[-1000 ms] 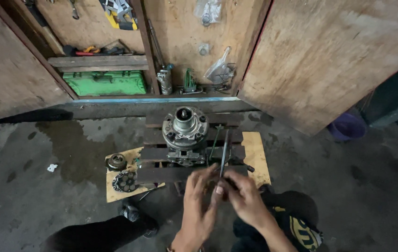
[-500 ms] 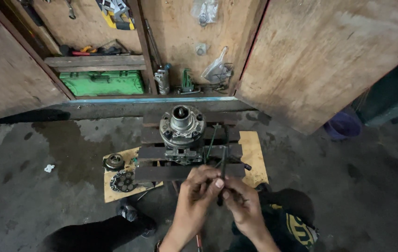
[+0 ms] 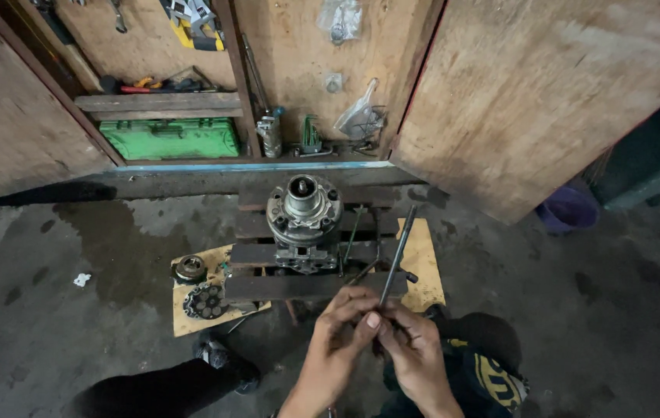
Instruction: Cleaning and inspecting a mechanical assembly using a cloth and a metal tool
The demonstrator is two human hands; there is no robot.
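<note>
- Far left, I see a green case (image 3: 169, 138) lying shut under the cupboard's wooden shelf (image 3: 158, 101); its contents are hidden.
- On the cardboard sheet's (image 3: 198, 319) left edge sit a round bearing (image 3: 189, 268) and a toothed gear (image 3: 205, 301).
- A metal hub assembly (image 3: 303, 220) stands on the wooden pallet's (image 3: 311, 286) middle.
- My left hand (image 3: 335, 344) pinches the thin steel rod (image 3: 396, 256) near its lower end, fingers closed together.
- My right hand (image 3: 415, 352) grips the same rod just beside, fingers curled shut.

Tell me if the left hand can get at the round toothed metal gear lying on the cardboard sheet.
Probably yes. The round toothed metal gear lies uncovered, left of the left hand, nothing between them. But that hand grips the long thin metal rod together with the right hand.
</note>
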